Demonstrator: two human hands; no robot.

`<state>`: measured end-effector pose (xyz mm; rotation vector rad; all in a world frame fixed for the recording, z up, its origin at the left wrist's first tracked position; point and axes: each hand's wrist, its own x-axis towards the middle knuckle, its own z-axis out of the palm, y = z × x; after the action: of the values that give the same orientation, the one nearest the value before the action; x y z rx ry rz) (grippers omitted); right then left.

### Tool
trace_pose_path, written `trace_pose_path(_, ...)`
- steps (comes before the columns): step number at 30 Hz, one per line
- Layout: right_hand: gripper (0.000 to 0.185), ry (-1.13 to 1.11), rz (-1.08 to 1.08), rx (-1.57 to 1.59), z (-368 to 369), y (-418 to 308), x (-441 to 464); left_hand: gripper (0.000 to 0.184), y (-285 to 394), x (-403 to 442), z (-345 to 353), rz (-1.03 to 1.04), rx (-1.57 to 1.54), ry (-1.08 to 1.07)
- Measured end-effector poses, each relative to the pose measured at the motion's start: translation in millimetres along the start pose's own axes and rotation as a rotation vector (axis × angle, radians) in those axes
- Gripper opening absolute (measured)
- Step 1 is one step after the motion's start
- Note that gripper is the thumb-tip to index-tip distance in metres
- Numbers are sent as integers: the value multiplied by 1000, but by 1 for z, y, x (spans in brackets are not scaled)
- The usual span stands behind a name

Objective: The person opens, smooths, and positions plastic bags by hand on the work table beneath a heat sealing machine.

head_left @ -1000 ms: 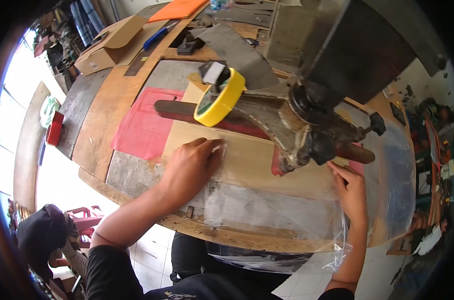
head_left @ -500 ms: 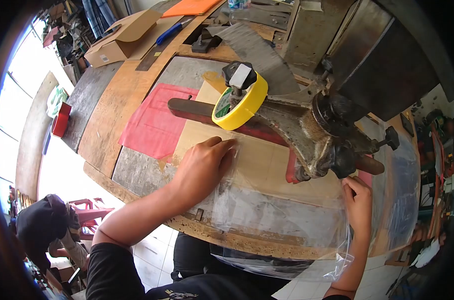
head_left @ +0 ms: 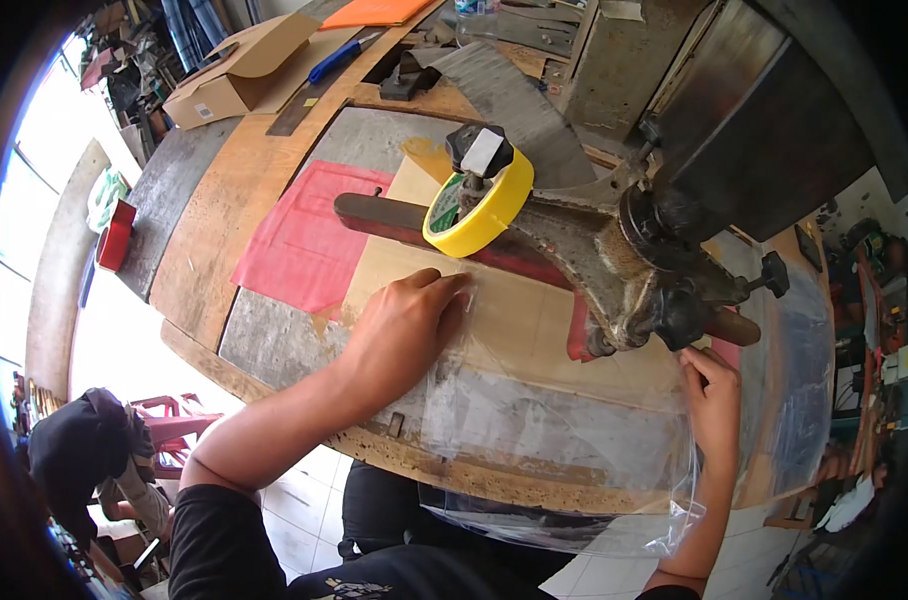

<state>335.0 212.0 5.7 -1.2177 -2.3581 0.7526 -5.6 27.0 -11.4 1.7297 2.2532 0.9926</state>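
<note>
Wooden planks and a grey metal plate (head_left: 269, 335) form the top of the workbench (head_left: 219, 220); a machine head (head_left: 619, 250) with a long bar (head_left: 389, 215) stands over it. A tan sheet (head_left: 519, 315) lies on the plate, partly beneath the bar, overlapping a red sheet (head_left: 309, 230). A clear plastic sheet (head_left: 534, 420) covers part of the tan sheet and hangs over the bench's front edge.

Left hand (head_left: 406, 325): back of the hand up, forearm angled in from the lower left, fingers bent. Thumb and index finger are closed on the upper left edge of the clear plastic sheet, above the tan sheet.

Right hand (head_left: 712, 390): forearm near vertical, fingers curled, thumb and index finger narrowed to a pinch at the sheet's upper right corner, just below a black knob (head_left: 677, 318).

Containers: a cardboard box (head_left: 219, 98) is positioned at the upper left, flap raised; its contents cannot be determined. A clear bottle (head_left: 476, 22) stands at the top edge of the view.

Markings: the box carries a small white label (head_left: 203, 110), illegible. A yellow tape roll (head_left: 494, 215) hangs around a knobbed post; its green core print is unreadable. Lettering on the dark shirt (head_left: 414, 575) is likewise illegible.
</note>
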Motion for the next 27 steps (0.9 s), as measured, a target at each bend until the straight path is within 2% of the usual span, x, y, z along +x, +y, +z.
trace_pose_path(6,42,32,-49,3,1,2,1,30,4,1,-3,-33,0,-31)
trace_pose_path(12,40,-7,1,-13,-2,-2,2,31,6,2,-4,-27,-9,-34)
trace_pose_path(15,39,22,-57,-45,-1,-1,2,31,3,1,-2,-39,-17,-33)
trace_pose_path(23,37,-4,-6,-26,-3,-3,1,28,1,0,-3,-5,-8,-26)
trace_pose_path(27,35,58,-59,-1,2,6,-2,28,0,-2,-4,31,63,-27)
